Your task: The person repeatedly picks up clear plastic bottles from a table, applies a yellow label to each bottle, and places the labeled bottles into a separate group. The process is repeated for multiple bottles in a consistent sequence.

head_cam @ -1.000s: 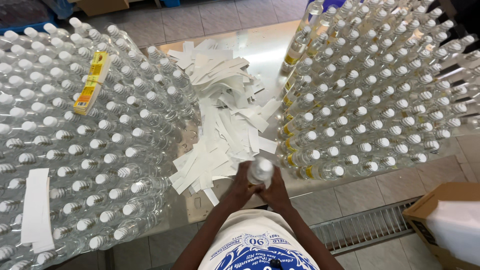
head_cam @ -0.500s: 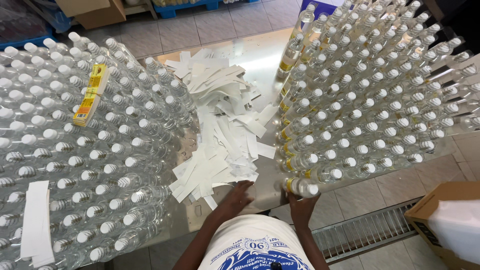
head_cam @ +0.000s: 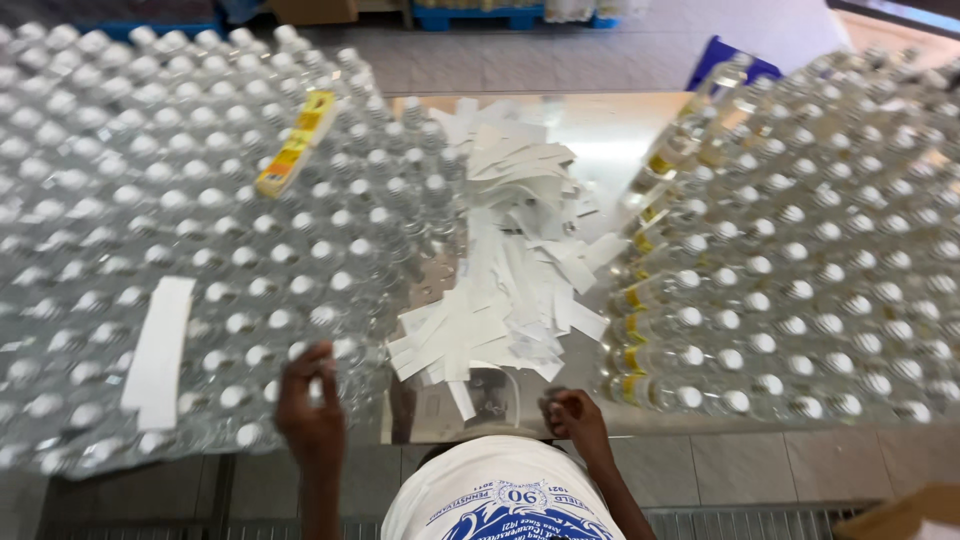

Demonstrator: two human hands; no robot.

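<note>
Left hand (head_cam: 312,405) grasping a bottle (head_cam: 322,352) (clear, white-capped) at the surface's (head_cam: 600,125) near edge; right hand (head_cam: 572,415) clenched beside paper strips (head_cam: 500,300).

Grey tiled floor (head_cam: 620,50), glossy table (head_cam: 600,125).

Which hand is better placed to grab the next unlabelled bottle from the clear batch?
Probably the left. The left hand is already up among the white caps of the clear bottles at their near edge, while the right hand sits closed by the pile of paper strips, beside the yellow-labelled bottles.
</note>
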